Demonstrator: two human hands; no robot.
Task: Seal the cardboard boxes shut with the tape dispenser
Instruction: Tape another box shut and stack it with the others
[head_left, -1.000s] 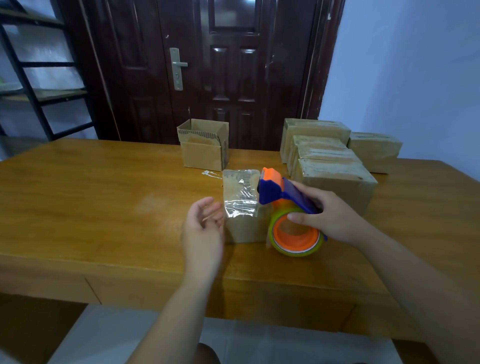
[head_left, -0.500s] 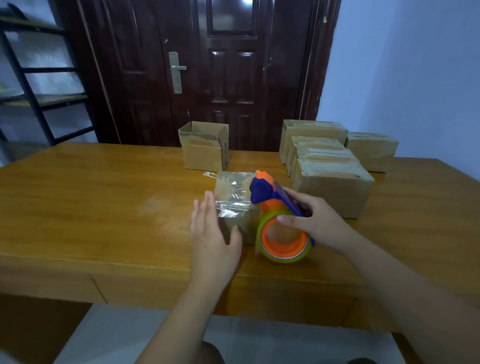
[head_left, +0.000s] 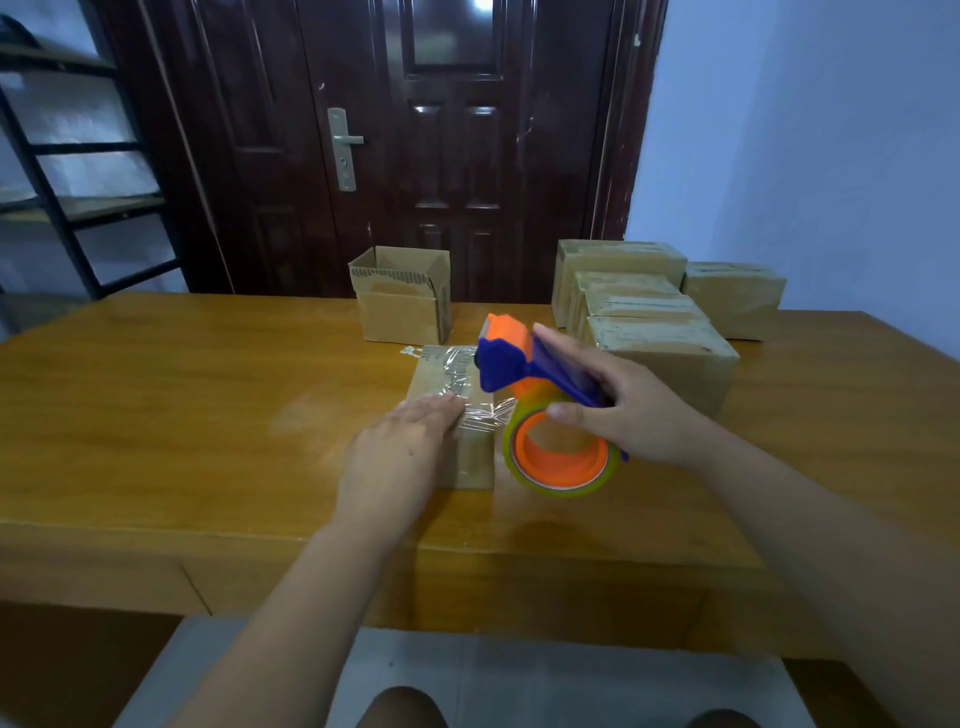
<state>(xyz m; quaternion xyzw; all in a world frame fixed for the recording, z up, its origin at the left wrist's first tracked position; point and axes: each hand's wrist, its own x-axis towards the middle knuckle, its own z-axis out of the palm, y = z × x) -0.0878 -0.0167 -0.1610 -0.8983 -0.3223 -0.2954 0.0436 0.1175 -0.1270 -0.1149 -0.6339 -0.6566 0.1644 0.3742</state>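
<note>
I see a wide wooden table (head_left: 208, 415) with a glossy top. Behind it are a dark panelled door (head_left: 452, 156) and a pale blue wall (head_left: 805, 156). A black metal rack (head_left: 62, 208) stands at far left.

At the back of the table, before the door, sits an open box (head_left: 402, 306) with its flaps up. To the right is a cluster of sealed boxes (head_left: 665, 353), packed close together.

The box (head_left: 475, 457) I am working on lies near the table's middle, in front of the open box and just left of the sealed ones. Clear tape (head_left: 457, 384) runs wrinkled across its top, and a loose end sticks out past the far left corner.

My left hand (head_left: 400, 452) lies flat on the near part of the box's top, fingers straight and together, pressing on the tape.

My right hand (head_left: 634, 410) is curled round the handle of the dispenser (head_left: 524, 364), blue and orange. It is held at the box's right side, its head over the top edge. Its orange-cored roll (head_left: 561, 467) hangs beside the box, and tape stretches from it to my left fingertips.
</note>
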